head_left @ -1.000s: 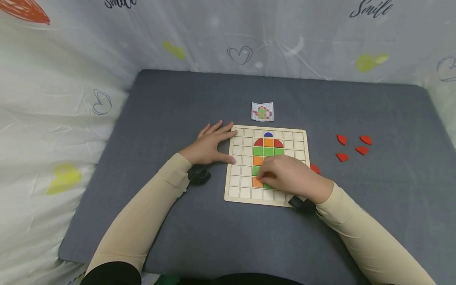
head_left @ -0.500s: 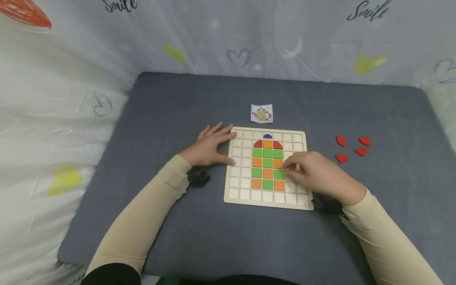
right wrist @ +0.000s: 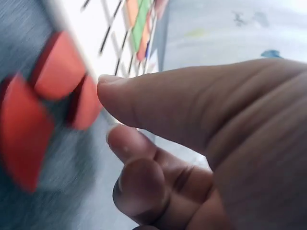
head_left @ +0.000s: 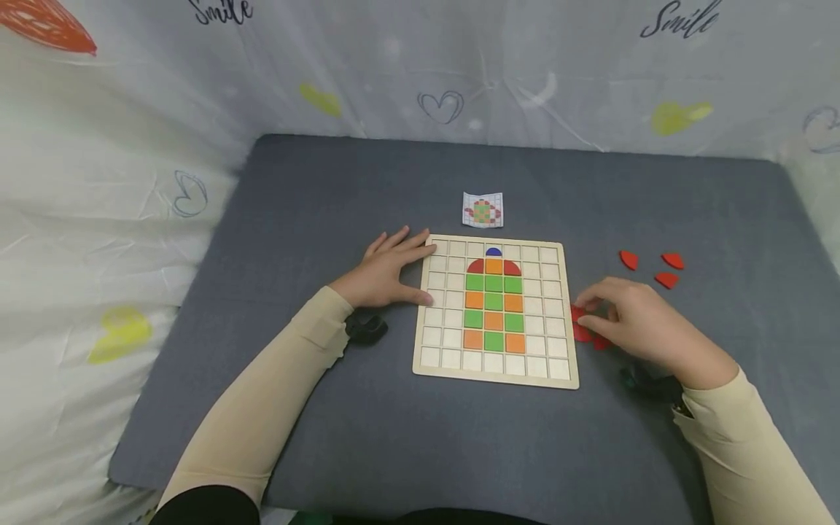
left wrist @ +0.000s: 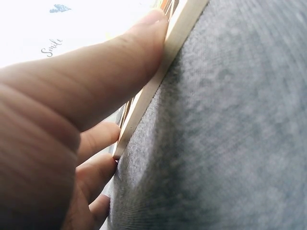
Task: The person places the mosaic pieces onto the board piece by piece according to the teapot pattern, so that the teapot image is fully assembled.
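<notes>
A wooden grid board (head_left: 547,364) lies flat on the table, with green squares (head_left: 494,301), orange squares (head_left: 493,321), two red quarter-round pieces (head_left: 476,267) and a blue half-round piece (head_left: 494,251) in its middle cells. My left hand (head_left: 387,273) rests at the board's left edge, thumb and fingers spread. In the left wrist view its thumb touches the wooden rim (left wrist: 158,79). Just off the board's right edge, my right hand (head_left: 633,317) is over loose red pieces (head_left: 581,333). In the right wrist view its thumb and fingers stand apart, the thumb tip beside a red piece (right wrist: 88,105).
A small printed pattern card (head_left: 483,211) lies beyond the board. Farther right are more red pieces (head_left: 666,280). The dark grey table (head_left: 367,182) meets a patterned cloth backdrop (head_left: 564,58) at the back.
My right hand has moved right, from the board's lower middle to the red pieces beside it, uncovering the coloured squares. My left hand stays in place.
</notes>
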Action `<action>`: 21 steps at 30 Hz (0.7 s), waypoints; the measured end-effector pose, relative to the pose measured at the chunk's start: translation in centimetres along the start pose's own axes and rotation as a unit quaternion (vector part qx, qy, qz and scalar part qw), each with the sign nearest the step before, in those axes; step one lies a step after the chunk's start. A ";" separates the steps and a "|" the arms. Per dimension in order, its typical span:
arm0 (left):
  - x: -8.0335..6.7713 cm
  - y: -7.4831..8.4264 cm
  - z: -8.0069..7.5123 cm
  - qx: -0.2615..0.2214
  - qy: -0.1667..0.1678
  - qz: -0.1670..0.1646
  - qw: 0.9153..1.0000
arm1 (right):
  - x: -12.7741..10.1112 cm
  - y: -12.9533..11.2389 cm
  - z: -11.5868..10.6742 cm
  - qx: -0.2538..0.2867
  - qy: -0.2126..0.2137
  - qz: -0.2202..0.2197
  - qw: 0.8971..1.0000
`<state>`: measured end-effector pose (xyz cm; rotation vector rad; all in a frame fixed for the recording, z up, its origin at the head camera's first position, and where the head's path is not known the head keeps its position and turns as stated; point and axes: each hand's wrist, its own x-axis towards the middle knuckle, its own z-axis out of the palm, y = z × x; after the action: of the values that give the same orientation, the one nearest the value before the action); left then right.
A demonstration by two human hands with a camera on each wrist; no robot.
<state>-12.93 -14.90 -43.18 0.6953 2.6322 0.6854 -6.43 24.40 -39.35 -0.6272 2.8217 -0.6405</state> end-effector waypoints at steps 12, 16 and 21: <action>0.2 0.0 0.0 -0.003 0.001 -0.006 1.000 | -1.3 1.2 0.1 0.019 0.003 0.023 1.000; 0.3 0.0 0.0 0.001 0.001 -0.007 1.000 | -1.3 1.4 0.5 0.025 0.014 0.023 0.999; 0.3 0.0 0.1 0.000 -0.001 -0.010 1.000 | -0.9 1.4 1.4 0.024 0.013 0.025 0.999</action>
<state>-13.11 -14.69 -43.29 0.6689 2.6335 0.6789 -5.71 25.40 -41.12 -0.5416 2.8270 -0.7110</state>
